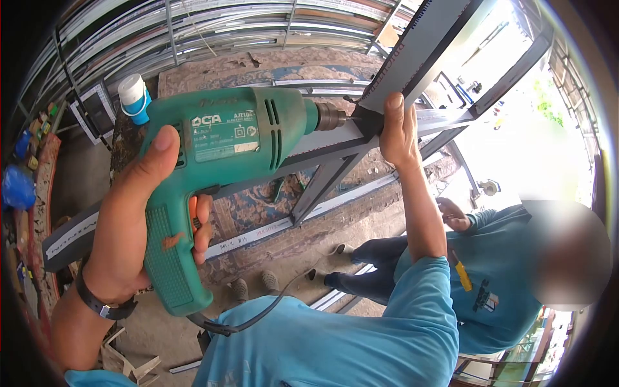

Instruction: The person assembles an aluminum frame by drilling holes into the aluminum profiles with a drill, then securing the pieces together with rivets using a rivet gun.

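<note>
My left hand (132, 213) is wrapped around the handle of a green electric drill (225, 132), thumb along its near side and fingers by the orange trigger. The drill points right, and its metal chuck (331, 117) is right at a dark corner joint (369, 122) of a grey aluminium frame (412, 55). At that joint my right hand (400, 132) grips the upright profile, its far fingers hidden behind the metal. A black cord (222, 327) runs from the drill's handle across my blue shirt.
A co-worker in a blue shirt (503, 277) stands close on the right, one hand near the frame. Patterned carpet (258, 200) covers the workbench under the frame. A white and blue container (133, 98) stands at the left. Racks of long profiles (225, 29) line the back.
</note>
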Available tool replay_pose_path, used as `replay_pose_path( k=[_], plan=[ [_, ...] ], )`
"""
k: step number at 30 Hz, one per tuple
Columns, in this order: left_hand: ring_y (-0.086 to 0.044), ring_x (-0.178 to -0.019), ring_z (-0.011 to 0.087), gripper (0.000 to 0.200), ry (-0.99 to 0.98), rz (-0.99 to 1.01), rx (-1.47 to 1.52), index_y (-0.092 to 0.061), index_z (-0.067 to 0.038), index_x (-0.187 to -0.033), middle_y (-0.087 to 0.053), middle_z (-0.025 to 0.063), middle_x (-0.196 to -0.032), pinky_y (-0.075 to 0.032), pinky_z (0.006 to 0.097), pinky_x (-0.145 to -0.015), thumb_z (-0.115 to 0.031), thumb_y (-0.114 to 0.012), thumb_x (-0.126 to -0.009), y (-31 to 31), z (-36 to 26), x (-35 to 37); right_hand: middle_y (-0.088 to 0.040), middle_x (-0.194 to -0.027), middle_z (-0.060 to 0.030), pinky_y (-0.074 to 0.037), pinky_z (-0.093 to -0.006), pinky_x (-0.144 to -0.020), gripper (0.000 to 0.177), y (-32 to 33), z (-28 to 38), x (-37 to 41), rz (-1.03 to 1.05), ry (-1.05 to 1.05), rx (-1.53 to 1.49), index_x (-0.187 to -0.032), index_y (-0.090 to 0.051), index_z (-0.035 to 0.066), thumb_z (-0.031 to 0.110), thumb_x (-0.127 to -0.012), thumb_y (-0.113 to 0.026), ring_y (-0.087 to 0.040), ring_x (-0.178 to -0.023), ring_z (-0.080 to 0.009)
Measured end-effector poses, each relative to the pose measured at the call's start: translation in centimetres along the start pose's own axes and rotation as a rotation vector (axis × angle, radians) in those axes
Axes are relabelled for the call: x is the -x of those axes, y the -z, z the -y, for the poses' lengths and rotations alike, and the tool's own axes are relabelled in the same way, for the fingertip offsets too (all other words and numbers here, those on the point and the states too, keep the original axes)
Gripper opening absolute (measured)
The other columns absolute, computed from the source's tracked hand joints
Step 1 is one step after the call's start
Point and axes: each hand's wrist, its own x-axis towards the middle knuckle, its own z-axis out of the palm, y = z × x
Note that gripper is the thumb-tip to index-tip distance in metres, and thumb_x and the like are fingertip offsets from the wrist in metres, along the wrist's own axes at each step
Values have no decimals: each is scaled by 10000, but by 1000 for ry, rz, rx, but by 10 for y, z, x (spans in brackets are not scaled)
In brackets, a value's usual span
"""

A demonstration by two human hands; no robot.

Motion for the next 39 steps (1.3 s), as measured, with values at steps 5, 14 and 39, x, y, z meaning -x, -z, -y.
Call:
replay_pose_path(
  k=[5, 14, 39],
  plan=[
    [-619, -493, 146, 628, 3, 1, -20, -572, -70, -1205, -600, 51, -718, -537, 279, -431, -653, -462, -1000, -1, -4, -3, -594, -764, -195, -434, -451, -688, 607, 1, -4, -3, 32, -60, 9, -906, -614, -25, 538, -1045, -433, -533, -708, -370],
    [-630, -525, 146, 647, -4, -21, -64, -600, -52, -1171, -620, 55, -742, -524, 268, -442, -657, -442, -1004, -5, -6, -1, -614, -990, -234, -436, -469, -865, 580, -6, -17, 3, -66, -41, 113, -1107, -633, -5, 527, -1065, -407, -552, -927, -406],
    [-639, -568, 147, 701, -396, -60, -554, -444, -51, -1434, -646, 104, -826, -534, 286, -490, -535, -638, -966, -16, -39, 1, -659, -917, -223, -466, -491, -776, 461, -11, -9, 1, 21, 4, 95, -1063, -678, 27, 460, -1029, -523, -595, -856, -431]
  ],
)
